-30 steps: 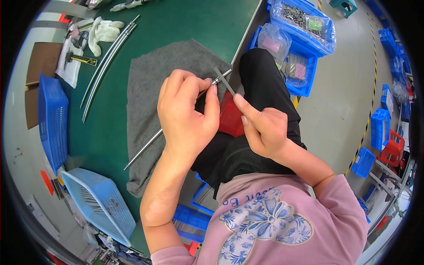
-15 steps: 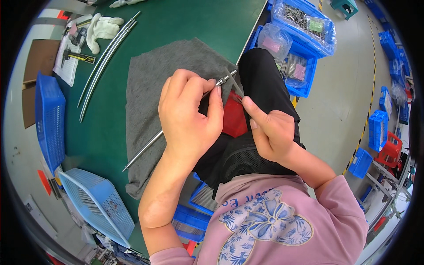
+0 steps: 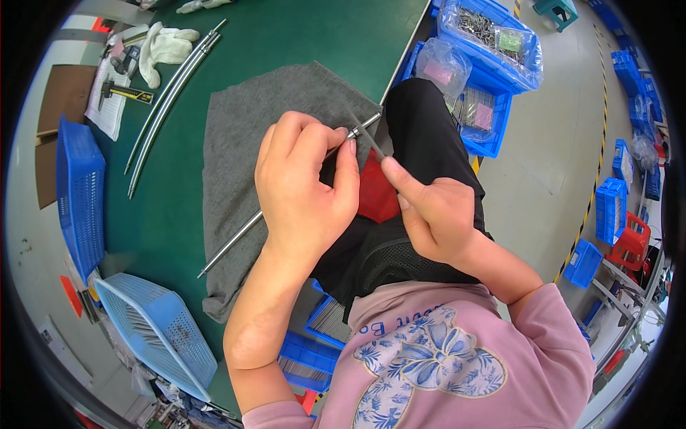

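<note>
My left hand (image 3: 304, 182) is closed, thumb and fingertips pinching a slender metal rod (image 3: 234, 243) near its far end. The rod slants over a grey cloth (image 3: 250, 114), its lower end resting towards the cloth's left side. In my closed right hand (image 3: 443, 218) is a thin grey file (image 3: 371, 141), the index finger stretched along it. The file crosses the rod just beyond my left fingertips, at a stepped collar. Part of the rod is hidden behind my left hand. A red cloth (image 3: 379, 189) lies below the hands, by my lap.
Two long metal rods (image 3: 168, 104) lie on the green table (image 3: 300, 36), near a white glove (image 3: 168, 50) and a caliper (image 3: 128, 91). Blue baskets (image 3: 161, 332) stand at the left. Blue crates (image 3: 493, 139) of metal parts sit beyond my leg at right.
The file has shifted slightly up and left across the rod, and my right index finger moved with it. My left hand and the rod stay almost in place.
</note>
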### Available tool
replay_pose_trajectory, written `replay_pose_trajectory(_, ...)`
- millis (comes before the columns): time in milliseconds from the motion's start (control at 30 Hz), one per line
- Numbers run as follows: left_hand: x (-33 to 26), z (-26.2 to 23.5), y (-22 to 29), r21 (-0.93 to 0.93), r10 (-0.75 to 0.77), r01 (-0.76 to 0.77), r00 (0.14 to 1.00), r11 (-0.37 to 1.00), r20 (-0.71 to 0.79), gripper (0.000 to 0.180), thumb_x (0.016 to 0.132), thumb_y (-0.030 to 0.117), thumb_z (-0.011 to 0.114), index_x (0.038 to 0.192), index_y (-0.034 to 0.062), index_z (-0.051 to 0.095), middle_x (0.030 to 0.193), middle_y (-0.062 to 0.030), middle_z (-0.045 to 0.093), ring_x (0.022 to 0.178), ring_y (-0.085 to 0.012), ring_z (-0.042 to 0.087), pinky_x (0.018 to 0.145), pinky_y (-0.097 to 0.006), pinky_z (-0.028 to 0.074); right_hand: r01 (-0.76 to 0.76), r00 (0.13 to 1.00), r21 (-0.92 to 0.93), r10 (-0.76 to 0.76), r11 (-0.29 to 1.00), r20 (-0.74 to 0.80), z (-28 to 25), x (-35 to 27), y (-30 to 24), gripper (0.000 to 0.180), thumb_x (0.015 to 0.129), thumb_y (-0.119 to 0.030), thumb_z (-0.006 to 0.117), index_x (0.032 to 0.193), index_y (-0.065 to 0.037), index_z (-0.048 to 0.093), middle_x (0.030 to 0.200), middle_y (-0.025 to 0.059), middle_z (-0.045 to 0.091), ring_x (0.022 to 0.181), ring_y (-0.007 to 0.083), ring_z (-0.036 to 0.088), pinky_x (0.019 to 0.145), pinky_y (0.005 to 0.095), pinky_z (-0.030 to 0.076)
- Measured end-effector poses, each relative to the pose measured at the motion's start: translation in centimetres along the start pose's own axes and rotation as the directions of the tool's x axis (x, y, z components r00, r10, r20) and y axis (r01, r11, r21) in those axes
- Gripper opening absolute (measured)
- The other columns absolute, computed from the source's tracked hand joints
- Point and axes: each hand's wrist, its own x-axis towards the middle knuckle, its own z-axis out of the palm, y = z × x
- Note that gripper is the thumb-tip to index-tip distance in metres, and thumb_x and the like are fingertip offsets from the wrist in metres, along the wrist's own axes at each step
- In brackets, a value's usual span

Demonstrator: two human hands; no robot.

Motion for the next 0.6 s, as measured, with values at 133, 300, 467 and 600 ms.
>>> replay_pose_trajectory(133,0.1,0.0,0.0,0.0,0.006,-0.006,1.0,1.0,0.013,0.012,0.07,0.0,0.071,0.075,0.0028,0.061,0.077,-0.0069,0.054,0.067,-0.0249,0.054,0.058,-0.035,0.044,-0.024,1.0,0.004,0.024,1.0,-0.006,0.4,-0.1,-0.1,0.06,0.069,0.007,0.06,0.127,-0.004,0.062,0.054,0.0022,0.049,0.04,0.018,0.043,0.041,0.0296,0.034)
replay_pose_trajectory(300,0.0,-0.2,0.1,0.089,0.125,-0.125,0.992,0.988,0.009,0.013,0.072,-0.003,0.07,0.079,0.0009,0.059,0.08,-0.0085,0.055,0.067,-0.0241,0.056,0.058,-0.033,0.046,-0.098,0.994,0.011,0.098,0.995,-0.049,-0.2,1.1,0.4,0.056,0.071,0.008,0.06,0.125,-0.005,0.063,0.055,0.0046,0.05,0.042,0.0192,0.047,0.043,0.0292,0.037)
replay_pose_trajectory(467,-1.0,-0.2,0.9,0.096,0.2,-0.195,0.979,0.976,-0.041,0.019,0.069,-0.001,0.072,0.082,0.0038,0.059,0.083,-0.0081,0.056,0.066,-0.026,0.058,0.055,-0.035,0.046,-0.127,0.968,0.07,0.139,0.99,-0.209,0.6,3.5,0.1,0.033,0.069,0.003,0.066,0.101,-0.004,0.069,0.062,0.0045,0.058,0.046,0.0164,0.054,0.044,0.0268,0.042)
replay_pose_trajectory(600,-1.3,-0.1,0.8,0.057,0.199,-0.196,0.978,0.979,-0.062,0.019,0.068,-0.001,0.072,0.081,0.0038,0.059,0.082,-0.0078,0.055,0.064,-0.0247,0.058,0.054,-0.034,0.047,-0.137,0.958,0.038,0.142,0.99,-0.25,0.7,4.0,-0.4,0.025,0.065,-0.005,0.074,0.089,-0.005,0.069,0.065,0.0013,0.063,0.047,0.0126,0.057,0.044,0.0237,0.043)
